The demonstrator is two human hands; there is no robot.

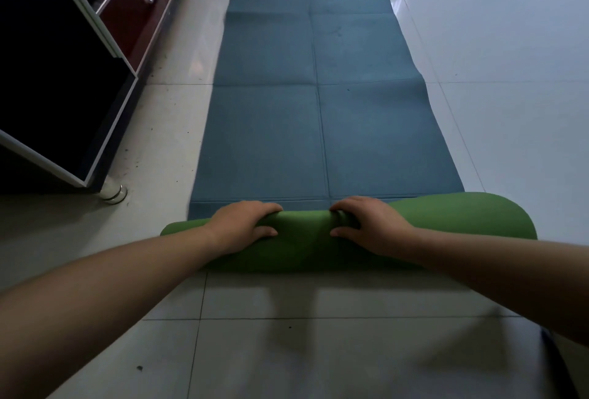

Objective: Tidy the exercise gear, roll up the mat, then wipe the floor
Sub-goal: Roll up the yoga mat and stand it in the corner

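At lower centre, the left hand and right hand both clamp the green rolled end of the blue foam mat on the pale tiled floor.

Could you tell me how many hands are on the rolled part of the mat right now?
2: the left hand and the right hand, side by side near the middle of the green roll.
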